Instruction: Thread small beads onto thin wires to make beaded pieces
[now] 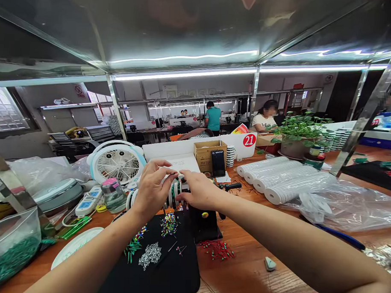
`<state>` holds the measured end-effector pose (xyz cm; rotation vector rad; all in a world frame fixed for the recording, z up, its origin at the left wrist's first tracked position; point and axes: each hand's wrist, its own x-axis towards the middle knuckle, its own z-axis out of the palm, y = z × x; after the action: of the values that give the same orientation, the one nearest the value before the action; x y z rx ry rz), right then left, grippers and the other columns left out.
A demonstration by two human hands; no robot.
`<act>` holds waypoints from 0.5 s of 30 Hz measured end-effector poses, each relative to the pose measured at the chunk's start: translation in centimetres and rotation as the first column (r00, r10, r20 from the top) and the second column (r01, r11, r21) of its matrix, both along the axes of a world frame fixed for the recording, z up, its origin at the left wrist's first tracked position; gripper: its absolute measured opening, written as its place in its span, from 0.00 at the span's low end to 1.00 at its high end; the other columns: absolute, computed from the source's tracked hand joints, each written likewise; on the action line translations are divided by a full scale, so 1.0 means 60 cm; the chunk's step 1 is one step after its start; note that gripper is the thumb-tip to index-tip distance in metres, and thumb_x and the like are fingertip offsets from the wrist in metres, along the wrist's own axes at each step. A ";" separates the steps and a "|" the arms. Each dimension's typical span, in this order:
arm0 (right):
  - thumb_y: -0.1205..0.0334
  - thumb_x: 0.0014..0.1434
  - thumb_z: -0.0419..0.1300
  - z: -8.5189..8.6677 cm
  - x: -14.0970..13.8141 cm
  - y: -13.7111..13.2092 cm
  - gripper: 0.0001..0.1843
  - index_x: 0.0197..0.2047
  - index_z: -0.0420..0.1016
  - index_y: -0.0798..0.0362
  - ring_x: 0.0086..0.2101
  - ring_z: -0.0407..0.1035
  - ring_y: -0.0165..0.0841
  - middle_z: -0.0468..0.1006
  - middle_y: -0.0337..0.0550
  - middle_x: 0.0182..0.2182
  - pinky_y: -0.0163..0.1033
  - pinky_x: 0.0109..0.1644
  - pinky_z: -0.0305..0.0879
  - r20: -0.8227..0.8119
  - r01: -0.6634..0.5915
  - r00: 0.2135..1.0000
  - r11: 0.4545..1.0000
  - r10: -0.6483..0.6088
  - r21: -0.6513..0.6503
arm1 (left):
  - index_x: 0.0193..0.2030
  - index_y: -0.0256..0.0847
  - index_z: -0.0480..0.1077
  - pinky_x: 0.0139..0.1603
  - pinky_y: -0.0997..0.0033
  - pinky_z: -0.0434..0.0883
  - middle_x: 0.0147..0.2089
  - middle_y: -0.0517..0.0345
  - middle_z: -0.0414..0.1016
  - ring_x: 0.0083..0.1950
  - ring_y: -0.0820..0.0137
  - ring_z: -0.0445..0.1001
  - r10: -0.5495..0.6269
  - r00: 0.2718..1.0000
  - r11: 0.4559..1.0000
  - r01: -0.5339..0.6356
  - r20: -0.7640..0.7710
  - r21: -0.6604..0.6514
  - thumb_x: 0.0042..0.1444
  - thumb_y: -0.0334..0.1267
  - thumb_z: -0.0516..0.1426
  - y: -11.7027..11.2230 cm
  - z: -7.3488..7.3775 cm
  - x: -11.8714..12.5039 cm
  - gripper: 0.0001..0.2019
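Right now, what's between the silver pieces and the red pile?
Between the silver pieces and the red pile, the head view shows loose pins on the black mat, then its right edge.

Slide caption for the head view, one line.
Left hand, right hand close together at stacked discs, near a black mat with small multicolored parts.

A row of white and dark green discs stands on edge, packed side by side along a roughly level line, at seven o'clock from the middle of the view, partly hidden. At the row's twelve o'clock, a small dark item is pinched aloft, too tiny to identify.
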<state>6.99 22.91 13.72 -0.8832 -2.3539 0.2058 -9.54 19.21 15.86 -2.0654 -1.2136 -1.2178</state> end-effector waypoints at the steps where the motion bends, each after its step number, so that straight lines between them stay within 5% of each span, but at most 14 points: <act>1: 0.53 0.51 0.63 0.000 -0.001 -0.001 0.35 0.57 0.58 0.60 0.51 0.64 0.45 0.70 0.58 0.50 0.45 0.51 0.59 0.006 0.007 1.000 1.000 -0.007 0.010 | 0.34 0.41 0.73 0.48 0.60 0.64 0.43 0.53 0.69 0.46 0.64 0.67 -0.008 1.000 1.000 0.008 0.017 -0.001 0.55 0.34 0.57 0.001 0.003 0.001 0.03; 8: 0.54 0.51 0.63 0.012 0.001 -0.008 0.32 0.54 0.60 0.60 0.49 0.64 0.45 0.71 0.59 0.48 0.45 0.48 0.60 0.052 0.010 0.999 1.000 -0.010 0.000 | 0.35 0.41 0.72 0.46 0.62 0.64 0.42 0.55 0.68 0.45 0.66 0.66 -0.062 0.998 0.997 0.060 0.032 0.054 0.54 0.31 0.58 -0.035 0.002 0.001 0.03; 15: 0.62 0.52 0.60 0.012 0.004 0.000 0.23 0.51 0.67 0.59 0.48 0.66 0.41 0.74 0.55 0.45 0.43 0.50 0.60 0.068 -0.033 0.997 0.999 0.031 0.023 | 0.43 0.42 0.70 0.49 0.63 0.66 0.42 0.54 0.70 0.48 0.64 0.68 -0.209 0.935 0.968 0.240 -0.286 0.077 0.51 0.21 0.55 -0.083 -0.084 -0.012 0.15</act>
<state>7.24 22.88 14.42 -0.8543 -2.4297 0.1626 -10.25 14.23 10.84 -2.2452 -0.7818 -1.0216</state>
